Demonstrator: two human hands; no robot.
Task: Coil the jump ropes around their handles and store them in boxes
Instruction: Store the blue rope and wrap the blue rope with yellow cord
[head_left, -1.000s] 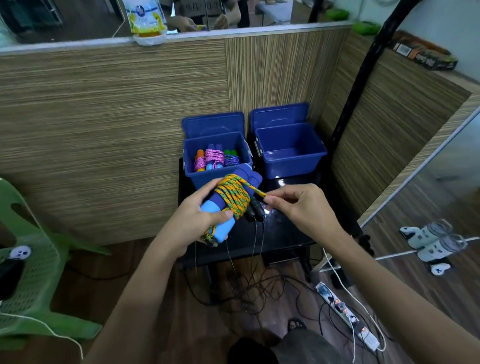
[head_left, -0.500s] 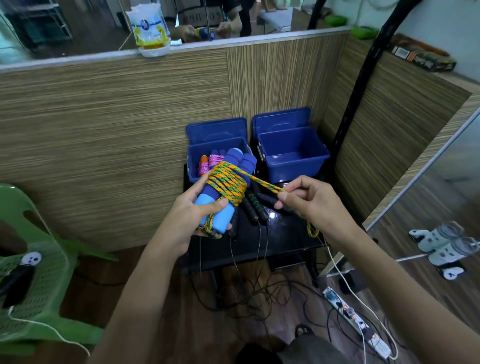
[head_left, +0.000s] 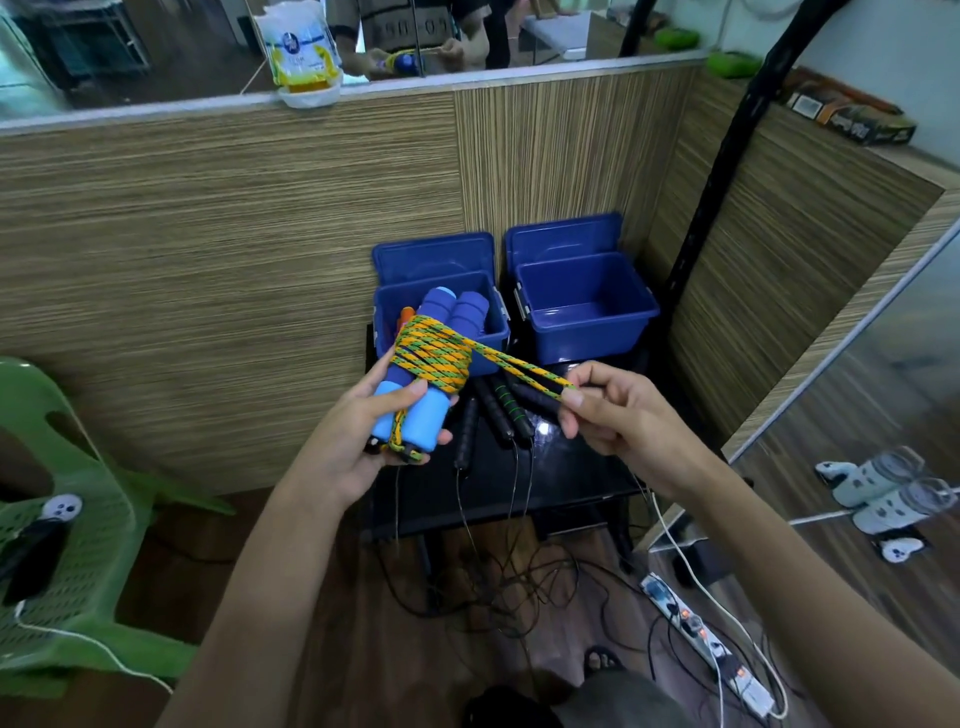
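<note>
My left hand (head_left: 358, 441) grips two blue foam handles (head_left: 441, 358) held side by side, with an orange and green braided rope (head_left: 431, 358) coiled around their middle. My right hand (head_left: 613, 415) pinches the last loop of that rope (head_left: 524, 371) and holds it taut to the right of the handles. Behind the handles stands the left blue box (head_left: 493, 332), partly hidden, holding coiled ropes. The right blue box (head_left: 587, 312) is open with nothing in it. Black-handled jump ropes (head_left: 498, 410) lie on the black table (head_left: 571, 467) under my hands.
Thin black rope cords (head_left: 498, 571) hang off the table onto the floor. A power strip (head_left: 701, 644) with white cables lies on the floor at right. A green plastic chair (head_left: 67, 525) stands at left. A wood-grain partition (head_left: 234, 234) backs the boxes.
My right hand has drawn the rope's loop end out to the right, away from the coil. The handle bundle has risen in front of the left box.
</note>
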